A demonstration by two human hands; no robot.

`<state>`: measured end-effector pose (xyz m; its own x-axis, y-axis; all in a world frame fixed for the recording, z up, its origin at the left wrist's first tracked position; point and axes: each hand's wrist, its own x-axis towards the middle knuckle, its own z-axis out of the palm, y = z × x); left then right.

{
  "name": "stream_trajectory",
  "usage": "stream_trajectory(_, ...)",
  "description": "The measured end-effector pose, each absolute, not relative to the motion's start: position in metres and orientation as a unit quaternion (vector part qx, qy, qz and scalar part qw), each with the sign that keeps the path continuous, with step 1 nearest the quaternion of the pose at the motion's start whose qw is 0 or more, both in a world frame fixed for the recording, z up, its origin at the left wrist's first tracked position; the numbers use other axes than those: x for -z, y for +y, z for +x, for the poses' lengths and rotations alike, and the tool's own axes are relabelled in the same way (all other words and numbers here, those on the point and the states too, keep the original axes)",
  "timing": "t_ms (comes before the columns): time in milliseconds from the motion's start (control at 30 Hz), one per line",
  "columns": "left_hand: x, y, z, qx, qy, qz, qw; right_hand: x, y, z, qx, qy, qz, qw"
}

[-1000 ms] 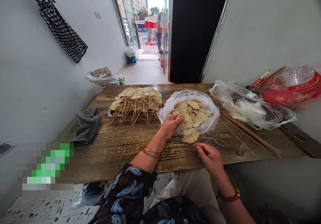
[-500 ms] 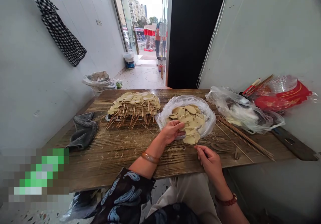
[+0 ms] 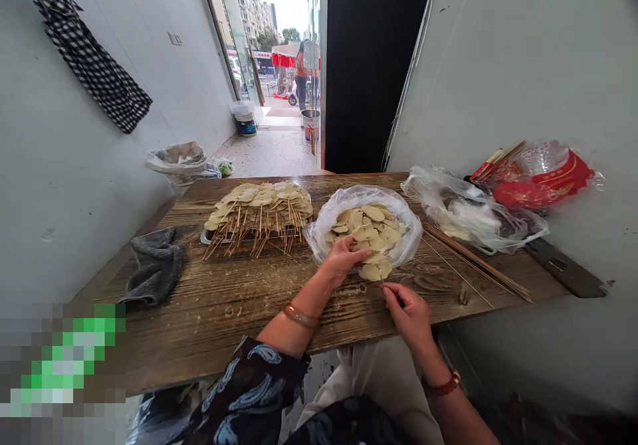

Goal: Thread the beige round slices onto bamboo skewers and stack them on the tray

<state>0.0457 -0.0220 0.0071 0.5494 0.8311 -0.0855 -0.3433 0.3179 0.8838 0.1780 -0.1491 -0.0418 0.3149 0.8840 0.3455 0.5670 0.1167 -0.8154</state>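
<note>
My right hand (image 3: 409,313) pinches the lower end of a bamboo skewer (image 3: 383,280) between thumb and fingers. Thin, round, pale-yellow slices (image 3: 376,269), which look like potato, are threaded on it. My left hand (image 3: 343,259) is closed on a slice just above and left of them, its fingertips partly hidden. Behind both hands, a clear plastic bag (image 3: 319,229) lies spread open, filled with loose slices (image 3: 373,216). To its left, a stack of loaded skewers (image 3: 259,209) rests on a metal tray (image 3: 205,236), sticks pointing toward me.
Bare bamboo skewers (image 3: 478,262) lie right of the bag on the wooden table (image 3: 239,319). Farther right are another plastic bag (image 3: 478,216), a red package (image 3: 548,182) and a dark flat blade (image 3: 565,269). A grey cloth (image 3: 154,266) lies at the left edge.
My view has turned slightly, shifting the scene leftward. My left thumb has moved over the slices, and my right hand keeps its pinch on the skewer.
</note>
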Motion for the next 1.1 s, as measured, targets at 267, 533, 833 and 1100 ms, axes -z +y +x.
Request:
stream_trajectory(267, -0.01, -0.027, 0.049, -0.412, 0.298, 0.413, 0.755, 0.042, -0.146, 0.175, -0.137, -0.568, -0.645, 0.493)
stream_trajectory(533, -0.011, -0.031, 0.051, -0.406, 0.241, 0.396, 0.787, 0.043, -0.144, 0.168, -0.113, -0.554, -0.65, 0.508)
stream_trajectory(833, -0.009, -0.031, 0.051, -0.418, 0.245, 0.417, 0.769, 0.043, -0.141, 0.164, -0.111, -0.547, -0.65, 0.515)
stream_trajectory(1100, -0.007, -0.03, 0.052, -0.404, 0.252, 0.438, 0.763, 0.044, -0.141, 0.164, -0.1, -0.547, -0.648, 0.521)
